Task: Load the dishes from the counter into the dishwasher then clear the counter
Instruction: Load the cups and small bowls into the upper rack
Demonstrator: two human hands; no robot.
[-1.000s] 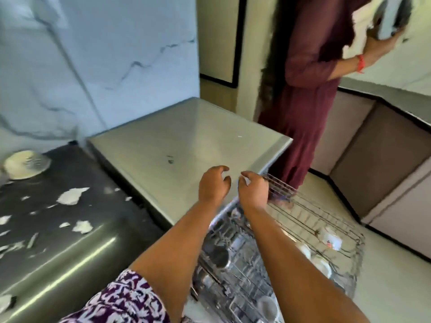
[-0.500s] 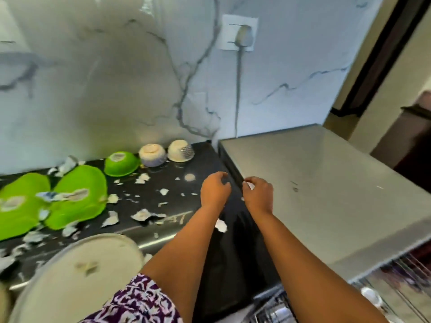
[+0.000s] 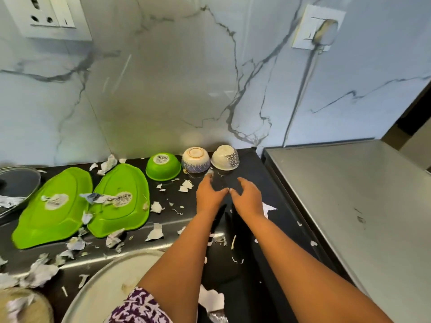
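Note:
Two patterned ceramic bowls stand upside down at the back of the black counter [image 3: 247,187]: one with a blue band [image 3: 195,160], one white and blue [image 3: 225,157]. A small green bowl [image 3: 163,165] sits upside down to their left. Two green leaf-shaped plates [image 3: 53,206] [image 3: 121,201] lie face down further left. My left hand [image 3: 210,194] and my right hand [image 3: 247,197] hover side by side just in front of the ceramic bowls, fingers spread and holding nothing.
Torn paper scraps [image 3: 155,231] litter the counter. A large pale round plate [image 3: 109,285] lies at the near edge, a glass lid [image 3: 18,183] at far left. The dishwasher's steel top [image 3: 349,194] fills the right. A plug and cable [image 3: 324,31] hang on the marble wall.
My view swung left from the dishwasher rack to the counter. Both hands moved from the dishwasher top toward the ceramic bowls, and their fingers opened out.

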